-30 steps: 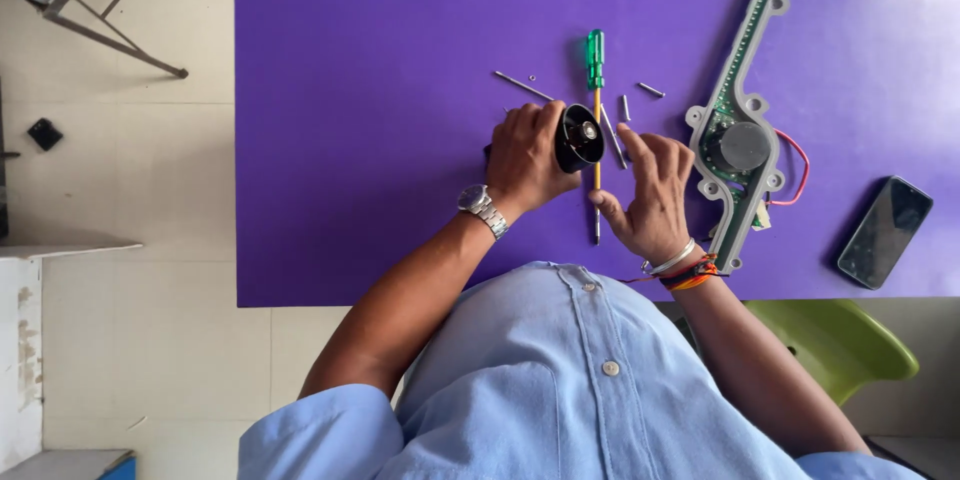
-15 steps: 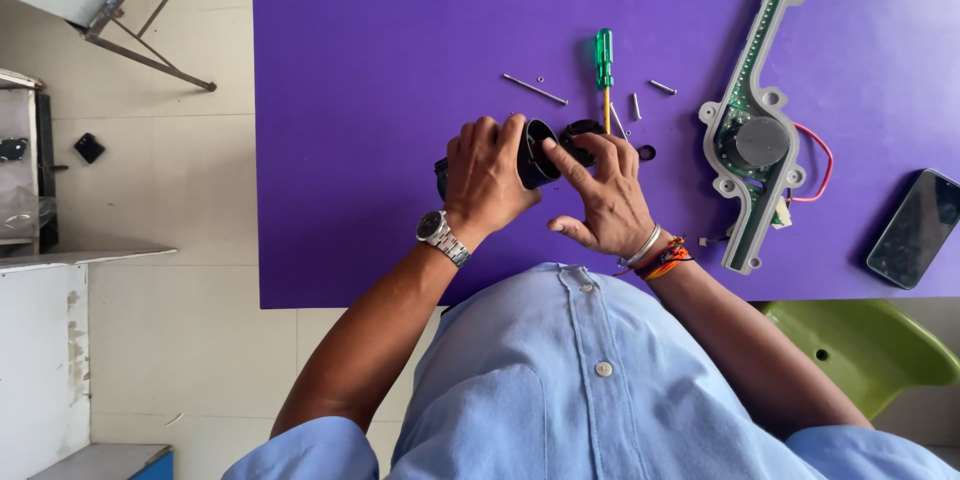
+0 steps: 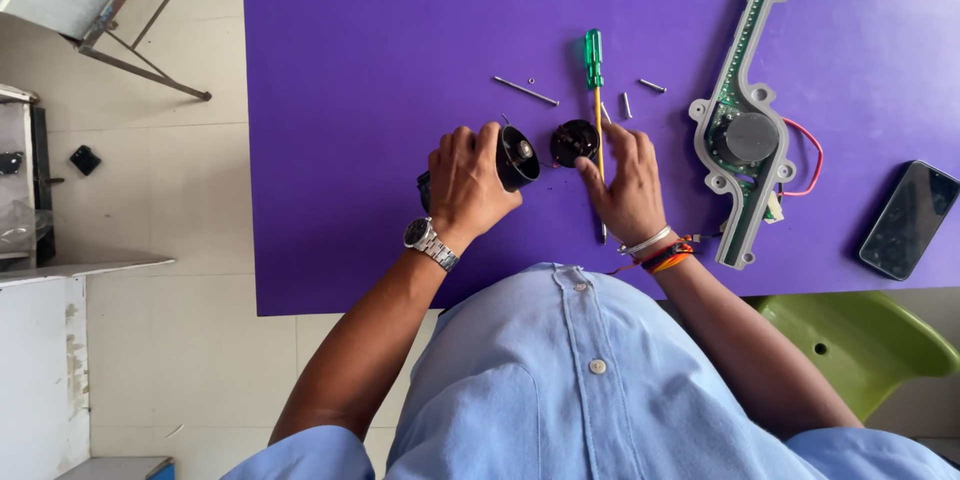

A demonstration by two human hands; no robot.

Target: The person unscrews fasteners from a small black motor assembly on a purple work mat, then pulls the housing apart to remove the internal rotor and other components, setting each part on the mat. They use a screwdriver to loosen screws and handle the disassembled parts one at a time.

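I see my left hand (image 3: 470, 185) curled around a black drum (image 3: 512, 158), fingers wrapped over its body so that only its open round end shows past the fingertips, toward the right hand. The grip is closed and firm; the drum is lifted or tipped against the purple bench (image 3: 350, 140), I cannot tell which.

My right hand (image 3: 625, 185) lies flat and half open, fingers stretched forward. Its fingertips touch a small black disc (image 3: 575, 142) that sits on the bench just ahead of them, between the two hands. It pins the disc rather than grasping it. The thin shaft of a screwdriver (image 3: 595, 65) runs under this hand, its green handle pointing away beyond the fingertips.

Further out past the fingers lie a long pin (image 3: 526, 91) and two short pins (image 3: 640, 95). To the right of the right hand sits a grey housing (image 3: 745, 130) with a green board, and beyond it a phone (image 3: 908, 220).
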